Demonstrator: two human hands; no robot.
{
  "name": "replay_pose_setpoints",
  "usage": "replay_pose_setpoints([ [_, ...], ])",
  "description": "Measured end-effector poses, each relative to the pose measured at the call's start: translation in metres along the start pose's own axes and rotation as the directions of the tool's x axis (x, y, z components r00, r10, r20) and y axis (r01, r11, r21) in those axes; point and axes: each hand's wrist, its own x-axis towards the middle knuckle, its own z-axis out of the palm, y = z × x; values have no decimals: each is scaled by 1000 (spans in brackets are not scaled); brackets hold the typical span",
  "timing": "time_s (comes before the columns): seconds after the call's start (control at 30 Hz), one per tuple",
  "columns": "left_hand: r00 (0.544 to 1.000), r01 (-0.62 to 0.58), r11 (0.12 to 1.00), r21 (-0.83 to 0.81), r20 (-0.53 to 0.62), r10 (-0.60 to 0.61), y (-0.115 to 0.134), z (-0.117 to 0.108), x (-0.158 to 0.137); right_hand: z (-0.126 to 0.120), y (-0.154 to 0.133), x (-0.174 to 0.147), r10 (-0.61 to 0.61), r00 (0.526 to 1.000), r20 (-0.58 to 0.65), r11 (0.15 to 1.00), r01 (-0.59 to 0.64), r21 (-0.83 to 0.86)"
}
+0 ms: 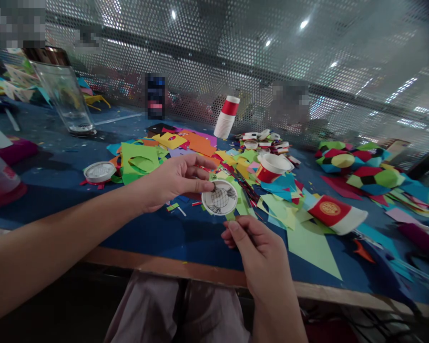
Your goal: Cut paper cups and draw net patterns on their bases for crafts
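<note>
My left hand (186, 181) pinches the upper left edge of a round white paper cup bottom (219, 197). Black lines on its face form a checked ball with a fringed fan at two opposite sides, like a wrapped candy. Just below the disc, my right hand (259, 245) has thumb and forefinger pressed together on a small piece of green paper (230, 216) by the disc's lower edge. Whether that piece joins the disc I cannot tell. Another drawn-on cup bottom (99, 171) lies on the table to the left.
Coloured paper scraps (200, 143) spread behind my hands. A white-and-red cup (271, 167), a tipped red cup (338, 214) and a cup stack (227, 116) stand around them. At left is a glass bottle (62, 95); coloured paper balls (375, 176) sit right. The table edge (164, 264) is near me.
</note>
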Motion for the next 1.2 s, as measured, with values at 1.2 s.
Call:
replay_pose_setpoints([
  [1.2, 1000, -6, 1000, 29, 9, 6, -1, 1, -1, 1, -2, 3, 19, 1000, -6, 999, -19, 33],
])
